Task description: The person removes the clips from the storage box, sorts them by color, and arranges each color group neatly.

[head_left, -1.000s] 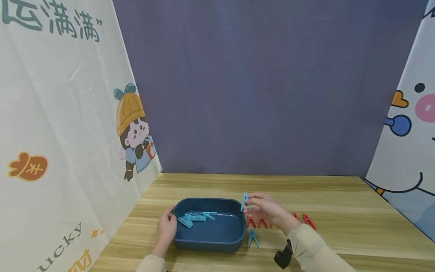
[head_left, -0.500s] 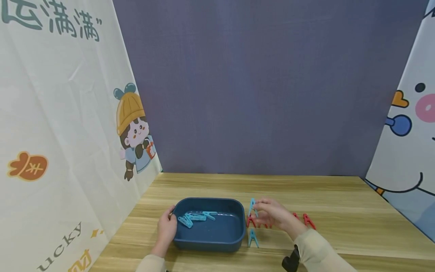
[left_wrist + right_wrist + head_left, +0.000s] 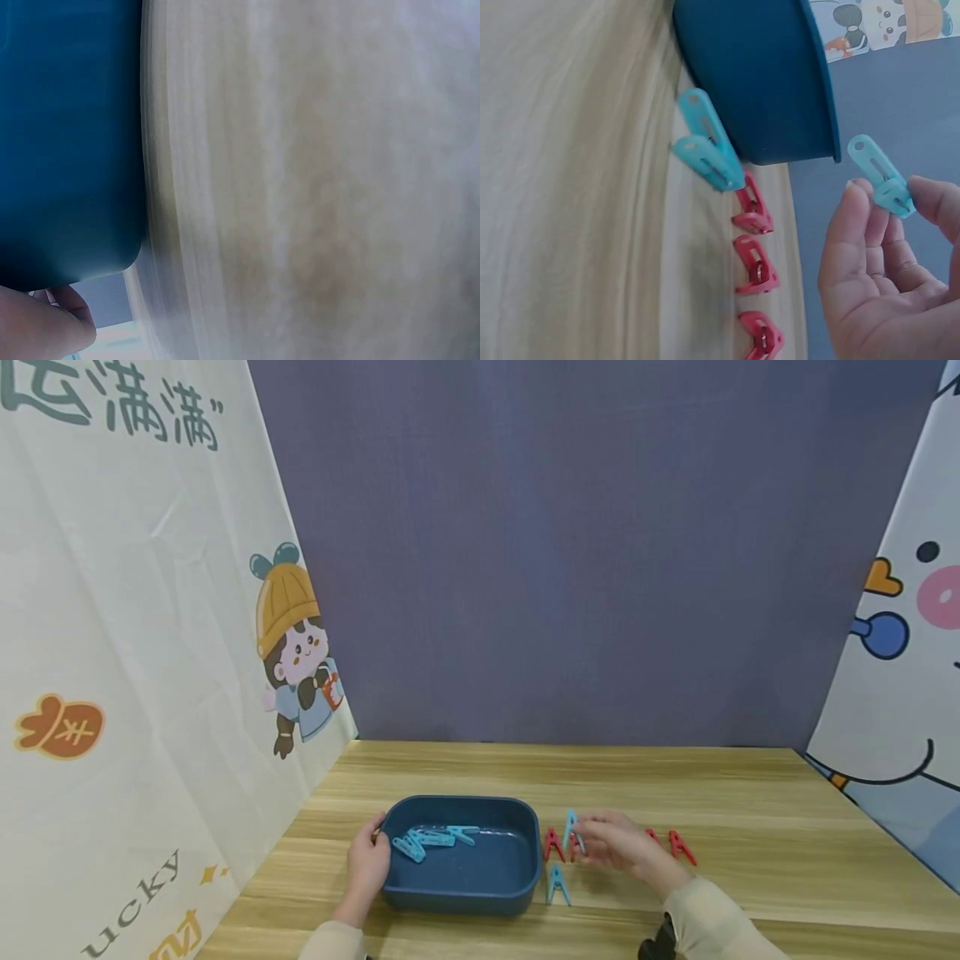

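Observation:
My left hand grips the left side of a dark blue plastic basin; its fingers also show at the basin wall in the left wrist view. Several light blue clothespins lie inside, toward the left. Thumb and fingertips of my right hand pinch another light blue clothespin, raised over the row of red clothespins right of the basin. One more light blue clothespin rests on the table just in front of that row. My right hand partly hides the row in the head view.
The wood-grain table runs back to a grey-blue cloth wall. At the row's right end lies a tilted red clothespin. A printed white sheet borders the left side.
My right hand has moved right and slightly down with the pinched clothespin, away from the basin's rim and along the red row. My left hand and the basin have stayed put.

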`<state>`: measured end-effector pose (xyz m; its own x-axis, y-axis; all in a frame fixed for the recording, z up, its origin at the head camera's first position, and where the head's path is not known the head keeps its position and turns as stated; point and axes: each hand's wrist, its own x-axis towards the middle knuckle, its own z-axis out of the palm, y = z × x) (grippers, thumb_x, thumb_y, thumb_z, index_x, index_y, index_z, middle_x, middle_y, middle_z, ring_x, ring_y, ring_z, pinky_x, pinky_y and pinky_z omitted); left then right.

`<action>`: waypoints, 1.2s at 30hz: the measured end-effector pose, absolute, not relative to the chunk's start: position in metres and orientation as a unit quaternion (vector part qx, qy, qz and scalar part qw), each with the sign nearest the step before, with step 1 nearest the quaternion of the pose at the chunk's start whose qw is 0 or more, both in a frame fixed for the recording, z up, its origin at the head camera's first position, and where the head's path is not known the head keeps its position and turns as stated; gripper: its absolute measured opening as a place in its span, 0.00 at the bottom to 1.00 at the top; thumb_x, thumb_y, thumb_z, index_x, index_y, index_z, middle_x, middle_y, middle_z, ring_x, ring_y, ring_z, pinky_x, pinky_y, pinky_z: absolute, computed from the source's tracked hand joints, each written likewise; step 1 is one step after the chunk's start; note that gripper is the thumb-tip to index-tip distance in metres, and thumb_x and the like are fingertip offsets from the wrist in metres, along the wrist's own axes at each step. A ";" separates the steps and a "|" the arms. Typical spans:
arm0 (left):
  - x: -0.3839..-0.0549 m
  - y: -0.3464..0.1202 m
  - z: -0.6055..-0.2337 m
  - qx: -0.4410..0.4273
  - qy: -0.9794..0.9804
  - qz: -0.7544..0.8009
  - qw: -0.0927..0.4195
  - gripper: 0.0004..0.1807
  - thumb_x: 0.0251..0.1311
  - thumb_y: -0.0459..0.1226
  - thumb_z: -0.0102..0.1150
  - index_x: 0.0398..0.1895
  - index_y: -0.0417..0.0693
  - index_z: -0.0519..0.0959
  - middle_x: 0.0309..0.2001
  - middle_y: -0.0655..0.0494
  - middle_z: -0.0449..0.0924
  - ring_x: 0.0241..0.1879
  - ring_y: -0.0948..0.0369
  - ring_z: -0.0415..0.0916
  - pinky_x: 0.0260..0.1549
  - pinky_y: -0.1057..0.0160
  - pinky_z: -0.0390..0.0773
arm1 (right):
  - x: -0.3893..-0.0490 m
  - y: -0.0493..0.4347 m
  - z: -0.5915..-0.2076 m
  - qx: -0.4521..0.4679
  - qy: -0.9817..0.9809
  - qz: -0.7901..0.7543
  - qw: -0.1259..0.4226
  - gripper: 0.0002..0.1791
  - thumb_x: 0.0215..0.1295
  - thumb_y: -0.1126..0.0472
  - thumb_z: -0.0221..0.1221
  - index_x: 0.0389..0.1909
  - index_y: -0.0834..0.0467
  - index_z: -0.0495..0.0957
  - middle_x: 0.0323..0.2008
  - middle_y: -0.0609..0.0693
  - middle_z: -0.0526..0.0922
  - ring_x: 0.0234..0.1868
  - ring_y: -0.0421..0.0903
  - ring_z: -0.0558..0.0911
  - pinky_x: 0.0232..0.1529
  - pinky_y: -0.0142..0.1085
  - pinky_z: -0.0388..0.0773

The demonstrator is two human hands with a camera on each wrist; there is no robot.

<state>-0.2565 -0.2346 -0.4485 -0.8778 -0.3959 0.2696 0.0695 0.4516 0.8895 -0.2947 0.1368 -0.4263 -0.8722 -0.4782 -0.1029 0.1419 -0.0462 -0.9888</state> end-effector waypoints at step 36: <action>-0.257 -0.234 -0.448 0.102 -0.821 -0.516 0.223 0.21 0.59 0.25 0.39 0.56 0.26 0.68 0.40 0.37 0.73 0.34 0.52 0.68 0.31 0.60 0.68 | -0.283 0.145 -0.462 -0.084 0.760 -0.621 0.173 0.13 0.59 0.62 0.58 0.39 0.68 0.71 0.23 0.51 0.75 0.22 0.41 0.76 0.22 0.31 0.74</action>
<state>-0.2565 -0.2342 -0.4481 -0.8797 -0.3974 0.2612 0.0633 0.4466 0.8925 -0.2834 0.1453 -0.4621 -0.9262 -0.3426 -0.1572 0.0861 0.2138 -0.9731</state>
